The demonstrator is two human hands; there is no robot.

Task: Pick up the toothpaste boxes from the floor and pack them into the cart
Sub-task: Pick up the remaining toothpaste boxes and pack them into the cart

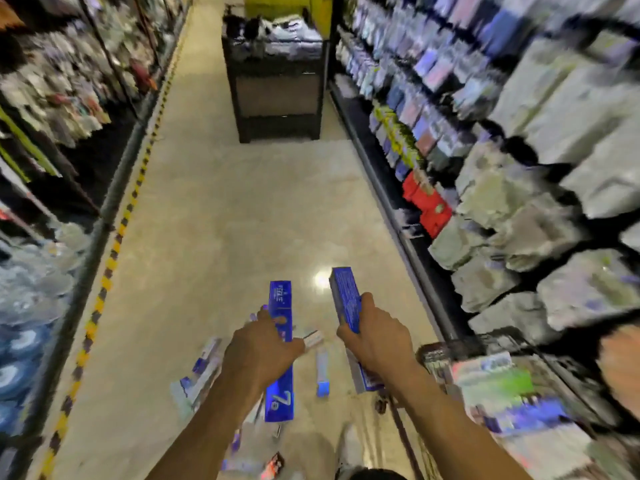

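My left hand point(259, 351) grips a long blue toothpaste box point(280, 303) that points away from me above the floor. My right hand point(377, 337) grips a second blue toothpaste box point(344, 292), also held lengthwise. Below my hands several more toothpaste boxes lie scattered on the beige floor, among them a white and blue one point(199, 372) at the left and a small pale one point(322, 372) between my arms. The cart point(436, 355) stands at the lower right, its basket holding blurred boxes point(495, 379).
Store shelves packed with goods line the aisle on the left point(52, 98) and on the right point(519, 150). A black display stand point(277, 95) blocks the far end of the aisle. A yellow and black stripe point(114, 251) runs along the floor at the left. My shoe point(349, 448) is at the bottom.
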